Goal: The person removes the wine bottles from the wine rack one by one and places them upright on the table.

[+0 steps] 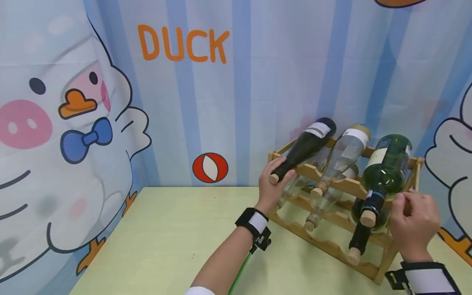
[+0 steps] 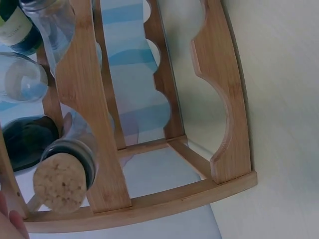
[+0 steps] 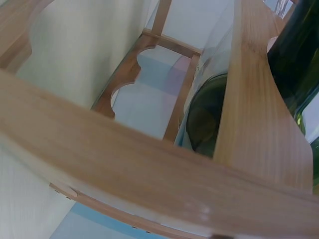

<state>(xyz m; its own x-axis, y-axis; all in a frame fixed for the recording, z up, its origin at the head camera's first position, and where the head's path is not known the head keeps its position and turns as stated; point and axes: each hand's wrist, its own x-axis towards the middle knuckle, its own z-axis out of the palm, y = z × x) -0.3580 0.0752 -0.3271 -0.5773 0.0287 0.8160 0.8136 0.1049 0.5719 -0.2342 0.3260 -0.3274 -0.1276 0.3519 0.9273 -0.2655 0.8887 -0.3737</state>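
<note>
A wooden wine rack (image 1: 344, 186) stands at the right of the table, turned at an angle. Across its top row lie a dark wine bottle (image 1: 309, 141), a clear bottle (image 1: 346, 149) and a green bottle (image 1: 387, 162), corks toward me. My left hand (image 1: 271, 184) holds the dark bottle's neck, with the thumb on the right side of it. At the rack's right end, my right hand (image 1: 416, 221) has curled fingers and grips the side frame; the contact is partly hidden. In the left wrist view, a few fingertips (image 2: 12, 224) show beside a corked bottle (image 2: 60, 181).
Lower rows hold more bottles, among them a clear one (image 1: 317, 215) and a dark-necked one (image 1: 359, 241). The pale table (image 1: 166, 237) extends left of the rack. A printed duck curtain (image 1: 206, 102) hangs behind. A green cable (image 1: 241, 268) trails from the left wrist strap.
</note>
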